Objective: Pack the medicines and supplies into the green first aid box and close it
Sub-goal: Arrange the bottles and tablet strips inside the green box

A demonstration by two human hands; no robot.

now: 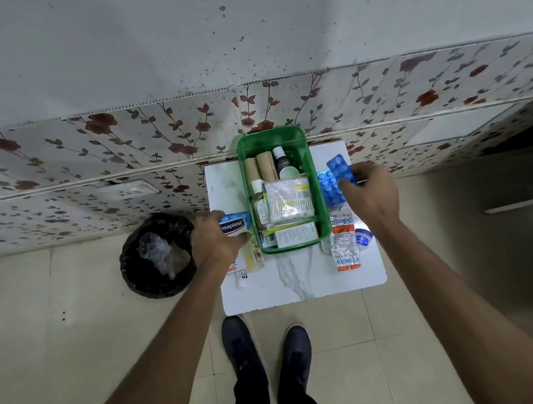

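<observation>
The green first aid box (321,204) stands open on a small white table (303,281), holding two brown rolls, a dark bottle, a clear bottle, a packet of cotton buds and white cartons. Left of the box, my left hand (214,241) grips a blue Hansaplast box (233,226) just above the table. To the right of the box, my right hand (370,197) holds a blue blister strip (339,166) raised above another blue strip (329,189). Orange-and-silver blister strips (345,246) and a small blue-lidded jar (364,236) lie at the table's right side.
A black-lined bin (158,258) with clear plastic inside sits on the floor left of the table. A flowered wall panel runs behind the table. Yellow-white packets and a small tube (242,275) lie under my left wrist. My dark shoes stand just before the table.
</observation>
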